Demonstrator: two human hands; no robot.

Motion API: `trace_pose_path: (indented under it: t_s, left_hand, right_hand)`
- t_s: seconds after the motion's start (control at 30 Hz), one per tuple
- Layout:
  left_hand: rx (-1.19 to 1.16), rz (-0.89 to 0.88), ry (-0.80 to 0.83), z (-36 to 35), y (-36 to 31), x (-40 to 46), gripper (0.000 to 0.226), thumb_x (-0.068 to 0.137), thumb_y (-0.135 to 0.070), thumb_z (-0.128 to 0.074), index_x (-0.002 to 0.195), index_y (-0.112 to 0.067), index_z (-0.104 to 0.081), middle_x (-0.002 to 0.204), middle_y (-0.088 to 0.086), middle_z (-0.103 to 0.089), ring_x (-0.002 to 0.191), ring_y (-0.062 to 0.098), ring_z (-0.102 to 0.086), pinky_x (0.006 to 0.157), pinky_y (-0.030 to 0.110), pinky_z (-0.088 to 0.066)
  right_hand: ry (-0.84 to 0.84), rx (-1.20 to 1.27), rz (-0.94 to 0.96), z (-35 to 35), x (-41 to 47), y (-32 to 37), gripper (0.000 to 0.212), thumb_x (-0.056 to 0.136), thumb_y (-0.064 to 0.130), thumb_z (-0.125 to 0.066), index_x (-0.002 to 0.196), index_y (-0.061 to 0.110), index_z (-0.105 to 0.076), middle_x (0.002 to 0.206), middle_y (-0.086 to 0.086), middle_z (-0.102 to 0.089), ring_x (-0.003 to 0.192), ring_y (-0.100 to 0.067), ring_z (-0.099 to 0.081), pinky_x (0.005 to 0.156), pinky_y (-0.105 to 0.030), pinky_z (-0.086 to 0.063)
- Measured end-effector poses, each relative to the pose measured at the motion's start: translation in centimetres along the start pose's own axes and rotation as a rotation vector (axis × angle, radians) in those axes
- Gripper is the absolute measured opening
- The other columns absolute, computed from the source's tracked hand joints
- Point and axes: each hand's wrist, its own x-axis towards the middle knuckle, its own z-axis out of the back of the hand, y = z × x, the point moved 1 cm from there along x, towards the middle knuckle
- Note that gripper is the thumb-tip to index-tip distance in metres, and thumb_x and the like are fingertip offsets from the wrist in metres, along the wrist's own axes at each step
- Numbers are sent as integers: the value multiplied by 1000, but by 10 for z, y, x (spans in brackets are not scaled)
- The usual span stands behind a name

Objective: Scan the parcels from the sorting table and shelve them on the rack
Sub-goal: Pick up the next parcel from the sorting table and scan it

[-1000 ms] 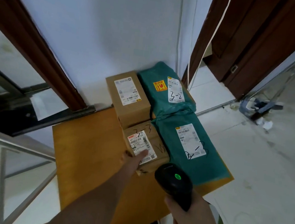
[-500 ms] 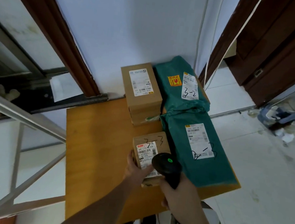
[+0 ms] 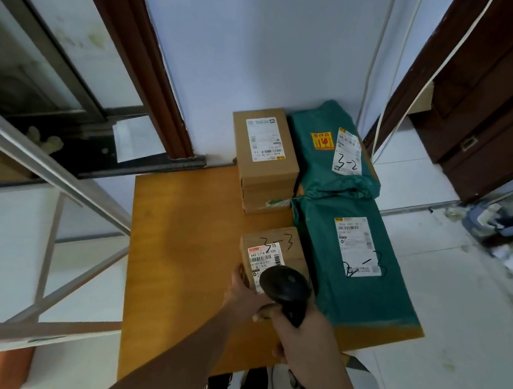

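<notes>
Metal rack frame (image 3: 55,189) is being seen far left of both hands. Orange-brown sorting table (image 3: 177,249) is being used as the surface. Small cardboard parcel marked 3-3 (image 3: 269,254) is being gripped at its near-left corner by the left hand (image 3: 244,293), fingers curled on the edge. Black scanner (image 3: 286,287) is being clasped by the right hand (image 3: 305,339), head held over the parcel label. Beyond the hands, a taller carton stack (image 3: 266,160) is being kept; right of them, two green mailers (image 3: 357,258).
</notes>
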Motion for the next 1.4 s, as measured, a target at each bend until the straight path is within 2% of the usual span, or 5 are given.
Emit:
trace_pose_path:
  t_s: [0.33,0.67,0.93,1.1,1.4]
  left_hand:
    - [14,-52,-7,-11,32,-18,163,34,-64,-85,165,-38,7,156,6,-48,144,32,-48,115,54,-46]
    - [-44,-107,60,6,42,-27,144,32,-58,-104,145,-57,-16,141,-3,-44,131,26,-50,99,53,-60]
    - [-328,-176,-169,89,66,-78,150,40,-63,-104,156,-48,-10,154,0,-47,136,26,-54,107,50,-56]
    - [-462,-181,-333,155,102,-138,133,57,-52,-102,156,-40,-14,148,-7,-48,134,17,-48,111,39,-47]
    - [-646,-322,-424,244,239,-264,106,74,5,-93,151,-19,-23,130,3,-65,101,3,-75,80,23,-60]
  right_hand:
    - [-14,-96,21,-3,-20,-13,12,91,29,-67,86,22,-59,69,-15,-68,57,-21,-67,62,-42,-59]
    - [18,-46,15,4,-50,-13,11,93,20,-67,94,22,-56,68,-4,-67,47,-5,-63,46,-13,-46]
    - [170,-199,190,-33,-75,21,7,93,27,-67,92,26,-60,74,-3,-70,67,-15,-72,68,-28,-61]
    - [335,-292,310,-87,-110,52,6,93,26,-68,94,23,-63,66,0,-67,56,-11,-69,56,-21,-55]
    - [538,-456,519,-214,-219,63,10,89,27,-70,97,26,-64,60,-2,-66,51,-13,-66,50,-26,-50]
